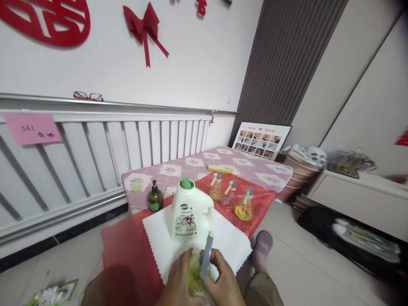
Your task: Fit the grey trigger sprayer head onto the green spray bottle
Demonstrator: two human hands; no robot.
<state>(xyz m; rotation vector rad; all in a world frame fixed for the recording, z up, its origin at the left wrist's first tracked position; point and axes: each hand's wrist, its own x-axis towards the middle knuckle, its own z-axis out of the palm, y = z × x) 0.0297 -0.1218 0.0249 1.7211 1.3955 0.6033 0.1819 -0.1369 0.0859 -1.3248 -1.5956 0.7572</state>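
Observation:
At the near edge of a white scalloped mat (229, 242), my left hand (178, 280) is wrapped round the side of a clear spray bottle (195, 276) with yellow-green liquid in it. The fingers of my right hand (225, 278) close on its grey spray head (206, 257), which stands at the bottle's top; whether it is screwed down cannot be seen. Just beyond, a large pale green detergent jug (188, 208) stands upright with a green cap (186, 183) in its mouth. To its left is a dark green pump bottle (155, 197).
Several spray bottles, one a green-headed bottle (245, 206), stand on the red cloth (266, 197) at the right. Behind them lies a yellow case (219, 169). A radiator (134, 142) runs along the wall; a pink basket (295, 178) stands at the far right.

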